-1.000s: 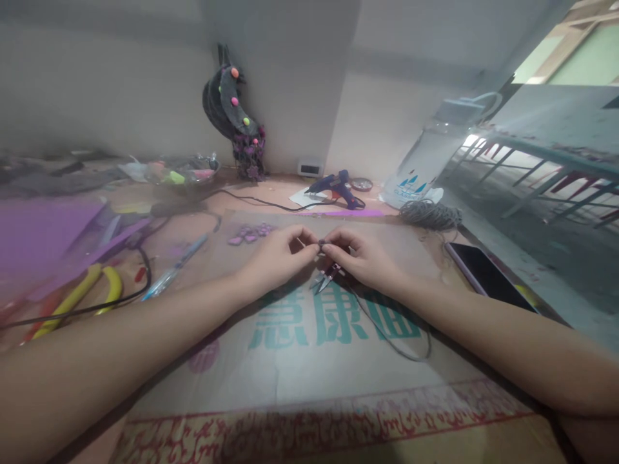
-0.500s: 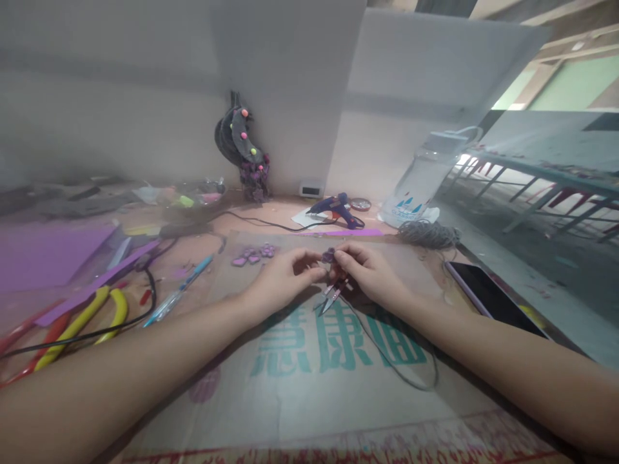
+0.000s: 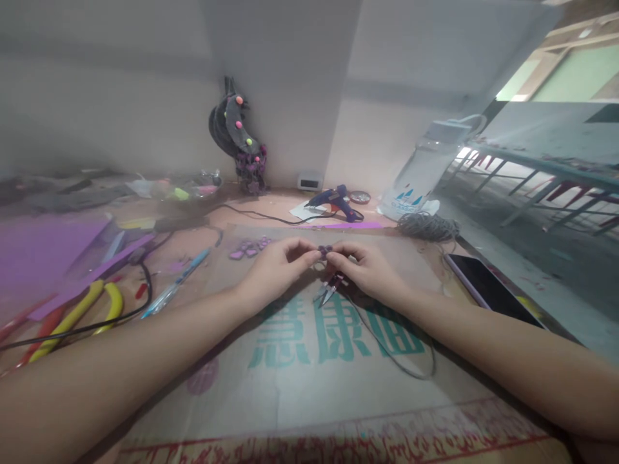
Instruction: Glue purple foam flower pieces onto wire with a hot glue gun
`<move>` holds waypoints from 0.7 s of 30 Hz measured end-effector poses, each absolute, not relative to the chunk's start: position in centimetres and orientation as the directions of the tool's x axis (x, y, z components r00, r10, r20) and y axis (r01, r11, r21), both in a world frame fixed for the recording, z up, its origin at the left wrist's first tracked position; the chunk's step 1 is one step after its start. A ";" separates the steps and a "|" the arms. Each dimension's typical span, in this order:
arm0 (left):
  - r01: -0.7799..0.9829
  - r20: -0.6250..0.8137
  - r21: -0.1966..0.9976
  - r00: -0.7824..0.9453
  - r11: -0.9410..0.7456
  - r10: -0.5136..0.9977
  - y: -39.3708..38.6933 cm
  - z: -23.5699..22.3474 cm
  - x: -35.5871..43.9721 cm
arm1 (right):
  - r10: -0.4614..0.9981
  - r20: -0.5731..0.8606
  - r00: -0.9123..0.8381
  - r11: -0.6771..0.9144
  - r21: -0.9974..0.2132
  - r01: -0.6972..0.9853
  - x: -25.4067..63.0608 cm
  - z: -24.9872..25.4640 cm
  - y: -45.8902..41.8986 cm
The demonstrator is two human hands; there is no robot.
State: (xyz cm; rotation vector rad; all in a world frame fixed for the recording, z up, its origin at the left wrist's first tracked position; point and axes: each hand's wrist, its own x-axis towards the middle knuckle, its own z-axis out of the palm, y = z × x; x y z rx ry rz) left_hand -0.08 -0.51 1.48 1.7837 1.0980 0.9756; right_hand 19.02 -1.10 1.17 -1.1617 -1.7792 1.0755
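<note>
"Fingertips (image 3: 312,257) of the left hand (image 3: 283,267) and right hand (image 3: 362,263) pinch one small dark-purple piece (image 3: 324,251) between them, nearly closed."

"And around it?"

"Silver-bladed, red-handled scissors (image 3: 329,294) just below; purple heart-shaped pieces (image 3: 236,255) beside the left hand; dark-blue glue gun (image 3: 338,201) farther back."

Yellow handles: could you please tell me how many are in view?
2: a longer yellow handle and, to its right, a shorter one, by the left forearm; others may be hidden.

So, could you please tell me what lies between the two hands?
The head view shows a small dark purple piece there, held between the left hand and the right hand.
</note>
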 end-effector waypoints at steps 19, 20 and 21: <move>0.137 0.157 0.970 0.271 -0.200 0.950 -0.3 1.3 0.2 | 0.643 0.167 -0.747 0.764 -0.207 0.611 22.5 5.7 -0.8; 0.110 0.146 0.977 0.281 -0.183 0.948 -0.3 1.4 0.2 | 0.608 0.152 -0.779 0.793 -0.149 0.590 22.1 5.5 -1.1; 0.087 0.131 0.983 0.293 -0.163 0.947 -0.3 1.4 0.3 | 0.577 0.132 -0.806 0.817 -0.088 0.570 21.7 5.3 -1.3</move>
